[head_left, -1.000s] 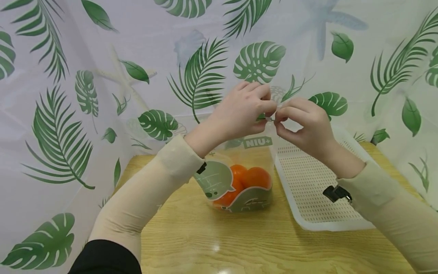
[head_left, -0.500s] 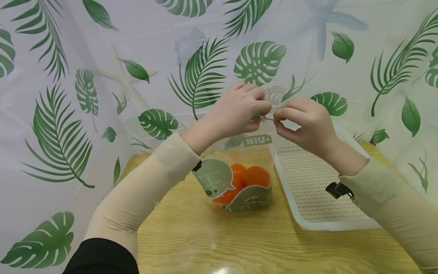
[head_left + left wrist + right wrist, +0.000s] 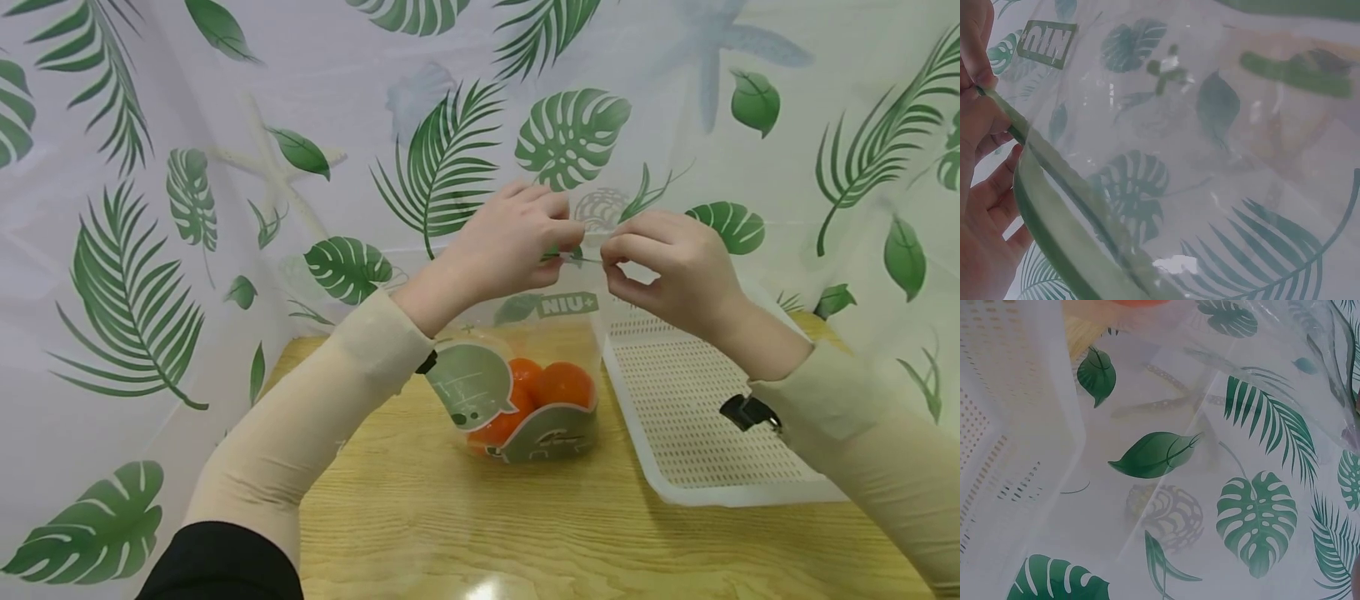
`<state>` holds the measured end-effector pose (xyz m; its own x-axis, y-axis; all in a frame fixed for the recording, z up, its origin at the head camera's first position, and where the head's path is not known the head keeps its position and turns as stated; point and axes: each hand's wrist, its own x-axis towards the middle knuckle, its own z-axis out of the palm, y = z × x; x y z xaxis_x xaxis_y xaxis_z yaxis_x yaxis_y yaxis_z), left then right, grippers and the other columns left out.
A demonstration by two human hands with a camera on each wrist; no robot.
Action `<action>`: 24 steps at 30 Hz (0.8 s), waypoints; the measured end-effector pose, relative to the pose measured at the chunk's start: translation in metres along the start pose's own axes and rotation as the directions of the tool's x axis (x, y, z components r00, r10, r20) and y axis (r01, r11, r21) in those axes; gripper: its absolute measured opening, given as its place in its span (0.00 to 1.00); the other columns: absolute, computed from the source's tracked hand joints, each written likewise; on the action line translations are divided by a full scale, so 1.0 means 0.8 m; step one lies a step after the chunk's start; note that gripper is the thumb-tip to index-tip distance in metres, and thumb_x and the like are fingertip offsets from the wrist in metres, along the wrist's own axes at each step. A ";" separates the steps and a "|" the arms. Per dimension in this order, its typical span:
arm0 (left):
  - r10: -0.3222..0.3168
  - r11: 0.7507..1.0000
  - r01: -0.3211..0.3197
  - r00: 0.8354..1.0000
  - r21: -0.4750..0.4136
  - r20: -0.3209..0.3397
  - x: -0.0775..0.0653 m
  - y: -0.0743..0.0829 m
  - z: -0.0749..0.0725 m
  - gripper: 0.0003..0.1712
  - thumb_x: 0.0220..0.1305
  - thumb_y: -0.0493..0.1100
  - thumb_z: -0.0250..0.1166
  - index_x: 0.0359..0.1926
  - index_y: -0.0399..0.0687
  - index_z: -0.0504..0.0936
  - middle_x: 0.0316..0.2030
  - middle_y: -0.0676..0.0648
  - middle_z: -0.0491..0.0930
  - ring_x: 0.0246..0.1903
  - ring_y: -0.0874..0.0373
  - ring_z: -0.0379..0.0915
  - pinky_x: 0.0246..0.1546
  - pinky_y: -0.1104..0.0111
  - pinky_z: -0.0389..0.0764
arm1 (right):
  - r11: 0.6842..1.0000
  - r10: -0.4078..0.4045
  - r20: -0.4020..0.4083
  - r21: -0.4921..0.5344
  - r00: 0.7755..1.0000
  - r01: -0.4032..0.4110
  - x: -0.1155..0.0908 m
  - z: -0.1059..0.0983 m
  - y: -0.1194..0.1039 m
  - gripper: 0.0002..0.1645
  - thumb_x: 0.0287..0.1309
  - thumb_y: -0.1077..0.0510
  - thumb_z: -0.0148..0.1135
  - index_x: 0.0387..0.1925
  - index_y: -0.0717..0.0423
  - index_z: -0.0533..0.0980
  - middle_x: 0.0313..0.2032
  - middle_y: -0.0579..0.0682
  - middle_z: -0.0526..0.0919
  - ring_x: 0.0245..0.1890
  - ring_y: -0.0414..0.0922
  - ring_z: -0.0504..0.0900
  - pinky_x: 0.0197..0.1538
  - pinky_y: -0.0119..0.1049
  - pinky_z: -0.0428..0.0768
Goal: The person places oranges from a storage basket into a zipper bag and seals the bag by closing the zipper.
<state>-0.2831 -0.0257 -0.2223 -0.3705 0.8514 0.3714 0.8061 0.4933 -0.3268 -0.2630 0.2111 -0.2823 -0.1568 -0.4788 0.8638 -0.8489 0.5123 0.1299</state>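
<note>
A clear plastic bag with green print and a "NIU+" label stands upright on the table, several oranges in its bottom. At its top edge my left hand pinches the green-edged mouth strip, which the left wrist view shows close up. My right hand pinches the same edge at the right corner, a short way from the left hand. A short stretch of edge runs between the two. In the right wrist view, the bag crosses the top right, with fingertips barely visible at the frame's edge.
To the right of the bag, beneath my right forearm, lies a white perforated basket. The wooden table extends in front. A white sheet with green leaf prints closes off the back and sides.
Along the bag's top edge my left hand has slid left, widening the gap to my right hand. My right hand stays nearly in place, still pinching the corner.
</note>
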 end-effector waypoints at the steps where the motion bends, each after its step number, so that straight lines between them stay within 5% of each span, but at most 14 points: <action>1: -0.001 1.000 0.001 1.000 0.000 0.001 -0.001 -0.001 0.000 0.04 0.72 0.41 0.64 0.41 0.53 0.86 0.42 0.48 0.82 0.46 0.49 0.78 0.52 0.59 0.74 | 1.000 -0.003 0.002 -0.004 1.000 0.003 0.000 0.000 0.000 0.10 0.48 0.73 0.69 0.31 0.58 0.83 0.29 0.53 0.87 0.30 0.53 0.82 0.33 0.45 0.78; 11: -0.013 1.000 0.013 0.999 -0.018 -0.031 -0.012 -0.005 0.004 0.04 0.71 0.39 0.64 0.39 0.51 0.85 0.39 0.47 0.80 0.49 0.48 0.78 0.56 0.57 0.75 | 0.999 -0.015 0.030 -0.032 0.999 0.016 0.001 -0.004 0.000 0.09 0.47 0.73 0.69 0.30 0.58 0.82 0.29 0.54 0.87 0.31 0.54 0.83 0.34 0.49 0.82; 16: -0.017 1.000 0.016 0.998 -0.020 -0.055 -0.020 -0.009 0.006 0.03 0.69 0.38 0.64 0.37 0.51 0.83 0.37 0.47 0.77 0.45 0.48 0.75 0.51 0.59 0.73 | 0.999 -0.023 0.028 -0.031 0.999 0.024 0.002 -0.004 0.001 0.10 0.48 0.73 0.68 0.30 0.57 0.82 0.29 0.53 0.87 0.31 0.55 0.83 0.34 0.49 0.81; 20: -0.019 1.000 0.018 0.998 -0.012 -0.058 -0.024 -0.013 0.006 0.04 0.68 0.37 0.64 0.37 0.51 0.82 0.37 0.47 0.77 0.43 0.48 0.73 0.50 0.59 0.72 | 0.999 -0.035 0.024 -0.033 0.999 0.036 0.003 -0.004 0.002 0.05 0.59 0.67 0.62 0.30 0.57 0.82 0.29 0.53 0.87 0.30 0.55 0.83 0.34 0.49 0.80; 24: -0.024 1.000 0.023 0.998 -0.010 -0.059 -0.029 -0.017 0.009 0.04 0.68 0.37 0.64 0.37 0.51 0.82 0.37 0.47 0.78 0.44 0.49 0.74 0.54 0.58 0.74 | 0.998 -0.044 0.020 -0.035 0.999 0.045 0.004 -0.004 0.003 0.12 0.68 0.60 0.56 0.30 0.57 0.82 0.29 0.54 0.87 0.30 0.55 0.83 0.34 0.50 0.80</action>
<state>-0.2891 -0.0508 -0.2325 -0.3617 0.8272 0.4300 0.8018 0.5113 -0.3092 -0.2637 0.2129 -0.2776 -0.1294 -0.5155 0.8471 -0.8367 0.5152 0.1857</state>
